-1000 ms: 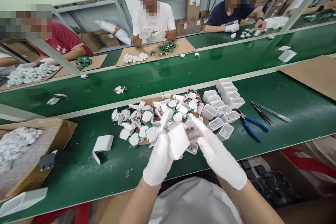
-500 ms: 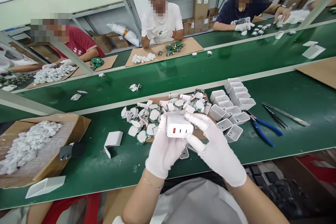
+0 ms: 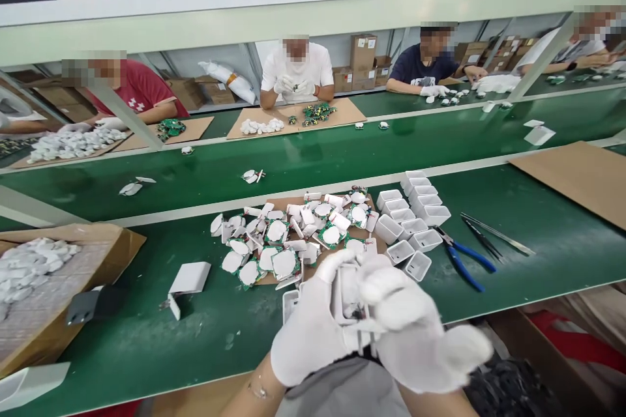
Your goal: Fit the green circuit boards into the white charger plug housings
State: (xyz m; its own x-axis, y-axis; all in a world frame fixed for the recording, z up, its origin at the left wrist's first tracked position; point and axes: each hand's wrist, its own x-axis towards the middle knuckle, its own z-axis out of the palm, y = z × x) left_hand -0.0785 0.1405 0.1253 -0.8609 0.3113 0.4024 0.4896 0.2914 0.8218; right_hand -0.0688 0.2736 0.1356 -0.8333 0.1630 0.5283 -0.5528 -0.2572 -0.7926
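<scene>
The white box got turned, so I see inside now, not its slots. My left hand holds it by the bench; my right hand is blurry, can't tell.

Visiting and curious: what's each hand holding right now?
Left hand: closed, holding a white box.
Right hand: over the box; blurred, so its grip cannot be told.

Left hand has a white case, right hand is kinda blurry right at it, boards piled just beyond, pliers off right.
</scene>
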